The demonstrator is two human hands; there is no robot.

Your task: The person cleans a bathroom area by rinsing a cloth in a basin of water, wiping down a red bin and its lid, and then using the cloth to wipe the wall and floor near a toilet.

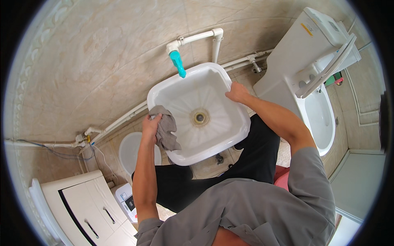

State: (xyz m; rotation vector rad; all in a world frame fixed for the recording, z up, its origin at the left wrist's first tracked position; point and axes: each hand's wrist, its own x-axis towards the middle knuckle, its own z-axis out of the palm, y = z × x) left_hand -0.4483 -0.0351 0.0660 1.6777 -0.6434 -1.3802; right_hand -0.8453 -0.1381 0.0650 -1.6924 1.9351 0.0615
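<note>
In front of me is a white square washbasin [223,121], with a round drain [200,117] in the middle of its floor. At its left rim my left hand [150,126] is closed on a crumpled grey-brown cloth [167,133], which drapes over the rim. My right hand [237,92] grips the basin's right rim, with the fingers curled over the edge. A turquoise tap [177,63] points down over the far left corner of the basin, touched by neither hand.
White pipes [196,37] run along the tiled wall behind the basin. To the right stands a white toilet [320,115] with its lid raised. A white bucket [130,151] sits left of my left forearm, and a cream cabinet [92,205] is at the lower left.
</note>
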